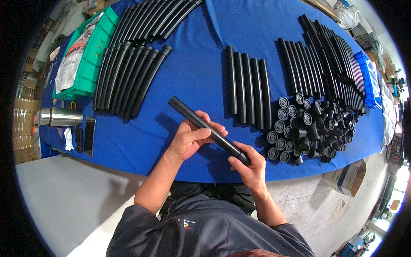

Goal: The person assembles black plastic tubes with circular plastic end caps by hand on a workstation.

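A black plastic tube (186, 111) slants over the near edge of the blue-covered table, its far end up and to the left. Around its middle, my left hand (191, 136) is closed with the thumb on top. My right hand (251, 164) grips the near end, where a slightly thicker band shows, perhaps a fitted cap; the fingers partly hide it. To the right of the hands lies a pile of black plastic caps (307, 119), several with ringed faces turned up. Just beyond the hands, several plain black tubes (244, 88) lie side by side.
Tubes with thicker ends (128, 81) lie in rows at the left; more tubes (334, 55) are stacked at the far right. A green crate (92, 55), a steel flask (64, 116) and a phone (89, 136) sit left. A blue crate (367, 81) stands right, a cardboard box (349, 177) below the table.
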Motion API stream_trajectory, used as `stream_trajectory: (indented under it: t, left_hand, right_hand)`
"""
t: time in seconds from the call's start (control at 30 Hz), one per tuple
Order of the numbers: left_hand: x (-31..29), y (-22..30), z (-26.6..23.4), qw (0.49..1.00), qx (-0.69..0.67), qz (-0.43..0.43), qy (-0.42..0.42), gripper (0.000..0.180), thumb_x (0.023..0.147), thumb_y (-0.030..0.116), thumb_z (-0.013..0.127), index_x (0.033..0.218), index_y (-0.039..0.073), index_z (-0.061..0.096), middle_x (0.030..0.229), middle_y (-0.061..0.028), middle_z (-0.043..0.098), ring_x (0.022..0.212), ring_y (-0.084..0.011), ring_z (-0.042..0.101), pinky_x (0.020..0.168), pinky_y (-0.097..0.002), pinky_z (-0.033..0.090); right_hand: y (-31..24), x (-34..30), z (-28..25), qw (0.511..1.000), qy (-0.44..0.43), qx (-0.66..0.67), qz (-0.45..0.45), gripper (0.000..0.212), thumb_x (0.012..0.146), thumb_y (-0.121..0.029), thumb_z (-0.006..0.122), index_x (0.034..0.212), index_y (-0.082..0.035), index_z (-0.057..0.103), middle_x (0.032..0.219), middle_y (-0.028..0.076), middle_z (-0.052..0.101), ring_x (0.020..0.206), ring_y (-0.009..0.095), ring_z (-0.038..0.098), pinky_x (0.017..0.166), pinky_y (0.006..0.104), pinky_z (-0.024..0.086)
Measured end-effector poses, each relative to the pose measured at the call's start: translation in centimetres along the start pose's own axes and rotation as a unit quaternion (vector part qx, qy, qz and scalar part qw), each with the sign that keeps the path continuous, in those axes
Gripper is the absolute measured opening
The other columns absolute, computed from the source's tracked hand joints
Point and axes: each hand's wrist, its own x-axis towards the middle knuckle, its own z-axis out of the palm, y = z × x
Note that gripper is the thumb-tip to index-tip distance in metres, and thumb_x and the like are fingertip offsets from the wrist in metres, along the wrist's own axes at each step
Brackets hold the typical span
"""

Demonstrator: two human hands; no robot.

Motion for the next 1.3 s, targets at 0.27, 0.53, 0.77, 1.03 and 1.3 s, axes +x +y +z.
stream_trajectory:
  t: [0.27,0.53,0.77,1.03,1.3]
  left_hand:
    - [-0.1,0.3,0.4,1.000,-0.004,-0.013,-0.002,0.025,0.092,0.001,0.067,0.111,0.008,0.053,0.112,-0.0251,0.069,0.113,-0.0375,0.067,0.096,-0.0484,0.058]
    - [0.1,0.0,0.4,1.000,0.026,-0.008,0.008,0.026,0.092,0.003,0.068,0.112,0.009,0.053,0.114,-0.0251,0.069,0.112,-0.0370,0.067,0.095,-0.0483,0.058]
    - [0.1,0.0,-0.1,0.999,0.022,0.004,-0.036,0.026,0.092,0.003,0.068,0.112,0.009,0.053,0.115,-0.0248,0.069,0.112,-0.0364,0.068,0.092,-0.0471,0.060]
    - [-0.5,0.8,-0.2,0.998,0.060,-0.026,-0.026,0.040,0.086,0.007,0.074,0.117,0.008,0.049,0.114,-0.0271,0.068,0.113,-0.0414,0.067,0.098,-0.0537,0.055]
    - [-3.3,5.4,1.1,0.667,0.613,0.383,0.181,0.068,0.080,0.012,0.082,0.139,0.005,0.049,0.135,-0.0172,0.058,0.130,-0.0336,0.053,0.107,-0.0486,0.046]
  right_hand:
    - [-0.4,0.1,0.4,0.943,0.078,-0.190,-0.261,0.034,0.085,-0.001,0.075,0.117,0.001,0.064,0.106,0.020,0.068,0.092,0.032,0.069,0.076,0.0363,0.057]
    - [0.0,0.0,-0.5,0.997,0.017,-0.070,-0.024,0.044,0.084,-0.007,0.078,0.124,0.003,0.062,0.095,0.012,0.069,0.088,0.016,0.067,0.076,0.0308,0.055]
    - [-0.9,-0.1,-0.8,0.969,-0.022,0.190,0.156,0.041,0.085,-0.003,0.077,0.123,0.002,0.062,0.103,0.016,0.070,0.087,0.025,0.070,0.076,0.0322,0.056]
    - [-0.4,-0.3,-0.7,0.985,-0.051,0.126,0.104,0.043,0.090,-0.009,0.076,0.129,0.003,0.063,0.093,0.005,0.070,0.073,0.010,0.066,0.065,0.0248,0.055]
    - [0.1,-0.4,-1.4,0.993,0.011,0.108,0.039,0.036,0.090,-0.009,0.073,0.124,0.003,0.067,0.083,0.003,0.066,0.065,0.008,0.059,0.058,0.0236,0.049]
